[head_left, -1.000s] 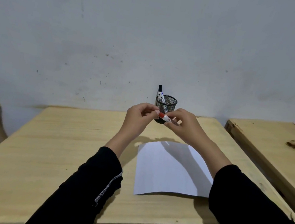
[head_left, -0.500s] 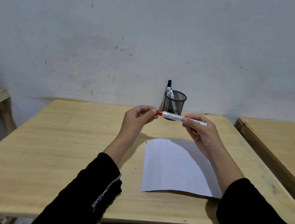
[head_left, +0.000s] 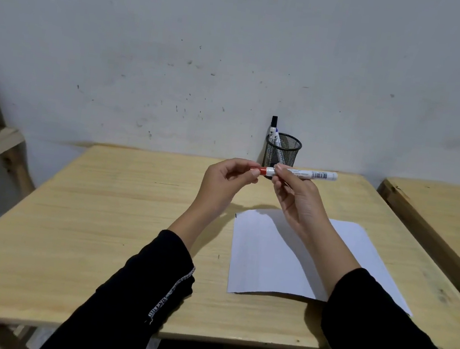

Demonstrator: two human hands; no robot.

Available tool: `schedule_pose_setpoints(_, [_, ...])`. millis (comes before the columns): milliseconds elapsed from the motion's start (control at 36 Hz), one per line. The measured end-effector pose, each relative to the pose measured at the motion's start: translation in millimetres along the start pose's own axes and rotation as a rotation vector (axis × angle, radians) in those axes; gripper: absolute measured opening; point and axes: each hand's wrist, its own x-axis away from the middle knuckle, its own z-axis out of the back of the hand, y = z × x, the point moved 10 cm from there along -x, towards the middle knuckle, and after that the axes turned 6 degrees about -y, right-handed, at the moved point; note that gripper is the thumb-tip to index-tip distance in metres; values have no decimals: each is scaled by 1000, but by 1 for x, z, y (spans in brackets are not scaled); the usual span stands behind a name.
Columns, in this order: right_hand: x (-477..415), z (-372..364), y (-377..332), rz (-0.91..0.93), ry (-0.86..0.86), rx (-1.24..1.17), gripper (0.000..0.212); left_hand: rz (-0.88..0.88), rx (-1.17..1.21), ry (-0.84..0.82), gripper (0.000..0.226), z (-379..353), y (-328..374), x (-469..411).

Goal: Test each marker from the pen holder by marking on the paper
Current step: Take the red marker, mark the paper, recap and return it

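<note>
marker (head_left: pixel 301 174): held up in the air over the table (head_left: pixel 102 216), between body and pen holder (head_left: pixel 282 151), not touching either
axis: lying pretty much flat, running left-right across the view. red cap (head_left: pixel 262 170) end points left, white barrel w/ barcode sticks out to the right
left hand (head_left: pixel 227 182): fingertips pinched shut on the red cap
right hand (head_left: pixel 298 200): closed around the barrel just beside the cap, long tail end poking out free past it
key bit: cap sits left of the right-hand grip, so prob a straight pull apart along that axis, left hand going left, to uncap
paper (head_left: pixel 270 260): flat on table, below + nearer than the hands, mostly under right forearm. right hand closer to it, so guessing that one does the writing
holder: back by the wall, 2 more markers standing in it, still to test
cap on/off: looks still seated, tbh can't tell if any gap yet
</note>
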Motion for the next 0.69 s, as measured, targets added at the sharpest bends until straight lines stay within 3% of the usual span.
schedule_pose_setpoints(222, [1, -11, -9, 55, -87, 120, 12, 12, -39, 72, 11, 20, -6, -1])
schedule_pose_setpoints(333, [3, -4, -17, 83, -47, 116, 13, 55, -88, 129, 10, 45, -14, 1])
schedule_pose_setpoints(500, [2, 9, -17, 79, 17, 86, 11, 264, -538, 91, 4, 68, -48, 4])
schedule_pose_setpoints(694, [1, 10, -10, 59, 3, 184, 11, 342, -819, -72, 8, 59, -69, 4])
